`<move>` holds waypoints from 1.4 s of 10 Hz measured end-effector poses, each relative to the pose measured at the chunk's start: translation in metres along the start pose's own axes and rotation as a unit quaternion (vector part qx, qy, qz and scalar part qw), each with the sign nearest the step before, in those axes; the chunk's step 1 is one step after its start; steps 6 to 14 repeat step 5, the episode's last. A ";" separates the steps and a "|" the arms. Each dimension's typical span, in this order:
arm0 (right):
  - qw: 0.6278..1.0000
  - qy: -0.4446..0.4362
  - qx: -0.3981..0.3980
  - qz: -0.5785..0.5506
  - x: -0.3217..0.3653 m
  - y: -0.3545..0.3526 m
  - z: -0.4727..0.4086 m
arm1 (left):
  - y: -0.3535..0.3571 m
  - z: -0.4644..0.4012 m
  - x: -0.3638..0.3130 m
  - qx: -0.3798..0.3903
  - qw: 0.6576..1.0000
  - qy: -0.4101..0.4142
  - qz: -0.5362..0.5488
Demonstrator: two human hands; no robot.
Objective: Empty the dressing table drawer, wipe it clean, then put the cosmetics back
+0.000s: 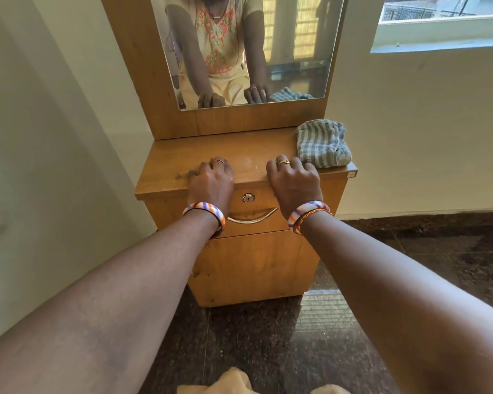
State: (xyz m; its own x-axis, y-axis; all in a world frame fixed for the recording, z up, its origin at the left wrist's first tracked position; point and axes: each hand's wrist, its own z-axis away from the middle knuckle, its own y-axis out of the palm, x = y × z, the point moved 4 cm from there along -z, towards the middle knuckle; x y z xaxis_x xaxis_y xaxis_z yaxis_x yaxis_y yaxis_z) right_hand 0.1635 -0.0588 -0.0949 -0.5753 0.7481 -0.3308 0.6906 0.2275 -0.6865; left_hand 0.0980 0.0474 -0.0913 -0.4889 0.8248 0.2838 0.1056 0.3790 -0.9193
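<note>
Hands are being rested on the front edge of the dressing table (165,183), the left hand (211,179) and right hand (292,179) both lying loosely curled and gripping nothing, while the drawer (256,220) is being kept shut below them and a striped cloth (322,143) is lying just beside the right hand.

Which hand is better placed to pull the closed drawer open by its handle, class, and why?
Probably the left. The left hand rests on the tabletop just above the metal handle, near its left end. The right hand sits farther off, beside the striped cloth, which it could pick up afterwards.
</note>
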 end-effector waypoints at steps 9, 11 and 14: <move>0.953 -0.155 0.238 -0.107 -0.038 -0.027 -0.013 | -0.062 -0.038 0.007 0.131 0.979 0.150 -0.043; 0.953 -0.155 0.238 -0.107 -0.038 -0.027 -0.013 | -0.062 -0.038 0.007 0.131 0.979 0.150 -0.043; 0.953 -0.155 0.238 -0.107 -0.038 -0.027 -0.013 | -0.062 -0.038 0.007 0.131 0.979 0.150 -0.043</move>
